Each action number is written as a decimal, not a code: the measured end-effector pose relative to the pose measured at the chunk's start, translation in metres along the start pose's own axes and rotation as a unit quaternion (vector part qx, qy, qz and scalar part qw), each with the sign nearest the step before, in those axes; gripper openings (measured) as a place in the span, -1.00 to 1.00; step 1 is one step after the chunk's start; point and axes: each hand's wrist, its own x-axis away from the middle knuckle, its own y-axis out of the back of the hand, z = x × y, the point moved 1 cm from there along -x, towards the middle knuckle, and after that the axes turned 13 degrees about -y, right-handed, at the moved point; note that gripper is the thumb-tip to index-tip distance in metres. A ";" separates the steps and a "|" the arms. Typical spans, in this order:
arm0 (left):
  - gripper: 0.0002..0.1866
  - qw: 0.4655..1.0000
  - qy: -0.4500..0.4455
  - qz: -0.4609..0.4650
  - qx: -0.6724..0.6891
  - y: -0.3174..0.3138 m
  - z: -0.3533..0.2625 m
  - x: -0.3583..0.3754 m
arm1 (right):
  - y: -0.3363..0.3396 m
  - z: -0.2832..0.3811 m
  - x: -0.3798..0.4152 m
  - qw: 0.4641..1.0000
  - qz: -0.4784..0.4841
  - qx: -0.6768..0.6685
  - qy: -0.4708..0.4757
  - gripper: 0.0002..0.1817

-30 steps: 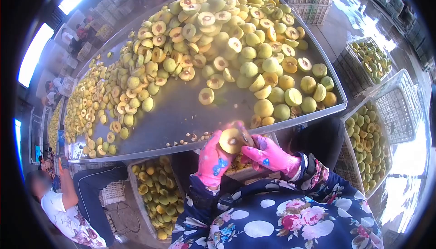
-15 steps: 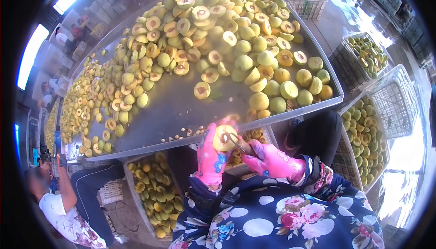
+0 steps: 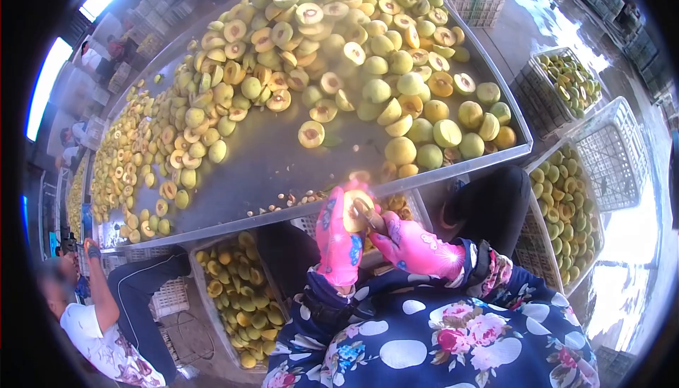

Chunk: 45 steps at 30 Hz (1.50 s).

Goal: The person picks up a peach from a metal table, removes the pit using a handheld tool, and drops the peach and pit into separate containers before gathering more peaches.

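Observation:
My left hand (image 3: pixel 337 236), in a pink patterned glove, is closed around a yellow stone-fruit half (image 3: pixel 356 212) with its cut face turned up and to the right. In my right hand (image 3: pixel 417 246), also gloved in pink, is a small spoon-like metal tool (image 3: pixel 373 219). Its tip is at the middle of the cut face, where the pit sits; whether the pit is loose cannot be seen. Both hands are just in front of the metal table's edge (image 3: pixel 311 212). Loose pits and seeds (image 3: pixel 290 199) lie on the table close by.
A big heap of halved fruit (image 3: pixel 247 70) covers much of the table. Crates of fruit stand below the left side (image 3: pixel 244 303) and at the right (image 3: pixel 566 211). An empty white crate (image 3: pixel 614 154) leans beside them. Another person (image 3: pixel 106 317) sits at the left.
The fruit half has tilted, its cut face now turned more to the right. My right hand and the tool have shifted slightly left, farther over the cut face.

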 end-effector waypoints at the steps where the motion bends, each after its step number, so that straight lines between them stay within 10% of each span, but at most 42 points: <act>1: -0.61 1.000 -0.005 -0.002 -0.011 0.001 0.002 0.000 | 0.000 0.001 -0.002 1.000 0.000 0.017 -0.005 -0.69; 14: -0.77 0.982 -0.028 0.015 -0.185 0.035 0.038 -0.018 | 0.005 -0.022 -0.013 0.987 0.082 0.117 0.072 -0.70; 20: -0.76 0.983 -0.024 0.033 -0.180 0.028 0.031 -0.012 | 0.011 -0.018 -0.014 0.904 0.312 -0.213 -0.201 -0.74; 25: -0.72 0.990 -0.050 0.053 -0.123 0.024 0.032 -0.006 | 0.013 -0.010 -0.004 0.824 0.378 -0.355 -0.228 -0.59; 32: -0.71 0.946 0.029 0.190 -0.261 0.041 0.027 -0.010 | 0.012 -0.017 -0.005 0.878 0.355 -0.211 -0.243 -0.63; 42: -0.70 0.982 0.116 -0.077 0.127 0.050 0.033 -0.001 | -0.008 -0.007 0.002 0.783 0.391 -0.393 -0.281 -0.70; 45: -0.70 0.989 0.128 0.015 0.074 0.077 0.045 -0.006 | -0.010 -0.010 0.007 0.753 0.415 -0.439 -0.260 -0.71</act>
